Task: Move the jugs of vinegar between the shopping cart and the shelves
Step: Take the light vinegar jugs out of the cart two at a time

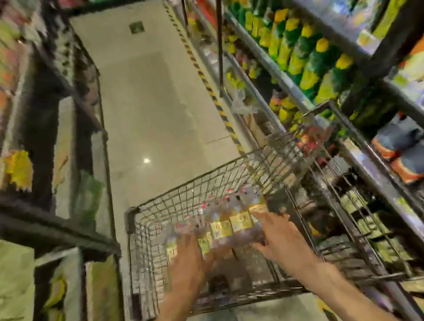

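Note:
A wire shopping cart (pixel 157 205) stands in the aisle below me, close to the right-hand shelves. Several clear vinegar jugs (pixel 227 223) with yellow labels and red caps lie together in its basket. My left hand (pixel 188 264) and my right hand (pixel 278 236) both reach down into the basket over the jugs, fingers spread. The picture is blurred, so I cannot tell whether either hand touches a jug. Neither hand plainly holds anything.
Shelves (pixel 306 42) with green and yellow bottles run along the right, close against the cart. Dark shelving (pixel 35 138) lines the left. The pale floor (pixel 151 100) of the aisle stretches ahead, with a striped yellow-black line (pixel 207 83) along its right edge.

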Demonstrator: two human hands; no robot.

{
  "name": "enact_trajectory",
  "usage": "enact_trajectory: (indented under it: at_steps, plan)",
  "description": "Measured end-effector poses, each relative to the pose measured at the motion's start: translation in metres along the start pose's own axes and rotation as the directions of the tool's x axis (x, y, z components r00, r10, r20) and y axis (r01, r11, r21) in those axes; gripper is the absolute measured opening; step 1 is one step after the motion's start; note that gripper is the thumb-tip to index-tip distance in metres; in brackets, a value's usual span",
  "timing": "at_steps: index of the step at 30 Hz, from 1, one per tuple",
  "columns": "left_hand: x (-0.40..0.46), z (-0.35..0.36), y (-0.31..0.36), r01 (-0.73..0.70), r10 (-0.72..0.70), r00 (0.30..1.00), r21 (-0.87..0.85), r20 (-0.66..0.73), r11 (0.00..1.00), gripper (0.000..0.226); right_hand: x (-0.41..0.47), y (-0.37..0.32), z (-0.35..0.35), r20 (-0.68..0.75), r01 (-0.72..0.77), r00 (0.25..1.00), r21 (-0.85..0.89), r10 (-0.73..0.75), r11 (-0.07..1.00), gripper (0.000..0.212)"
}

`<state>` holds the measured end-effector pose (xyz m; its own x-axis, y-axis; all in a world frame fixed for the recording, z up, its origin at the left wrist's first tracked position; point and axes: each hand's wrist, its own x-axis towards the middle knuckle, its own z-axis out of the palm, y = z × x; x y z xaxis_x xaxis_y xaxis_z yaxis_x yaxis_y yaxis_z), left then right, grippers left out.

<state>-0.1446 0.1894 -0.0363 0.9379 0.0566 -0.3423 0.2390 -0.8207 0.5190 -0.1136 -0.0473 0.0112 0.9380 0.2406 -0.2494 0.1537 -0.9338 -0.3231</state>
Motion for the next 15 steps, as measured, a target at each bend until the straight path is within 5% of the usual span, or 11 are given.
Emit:
enact_trajectory:
  at_steps: [4,10,15]
  plan:
    - [0.056,0.018,-0.007,0.048,-0.034,0.991,-0.107,0.133,0.993,0.082,0.043,0.004,0.035,0.169,-0.119,0.98,0.059,0.108,0.991,0.082]
    - [0.136,0.094,-0.032,0.272,-0.227,0.929,-0.124,0.292,0.954,0.082,0.094,0.022,0.08,0.205,-0.265,0.954,0.228,0.22,0.937,0.075]
    - [0.191,0.151,-0.031,0.418,-0.334,0.899,-0.324,0.284,0.849,0.103,0.134,0.06,0.127,0.284,-0.348,0.921,0.287,0.267,0.892,0.066]
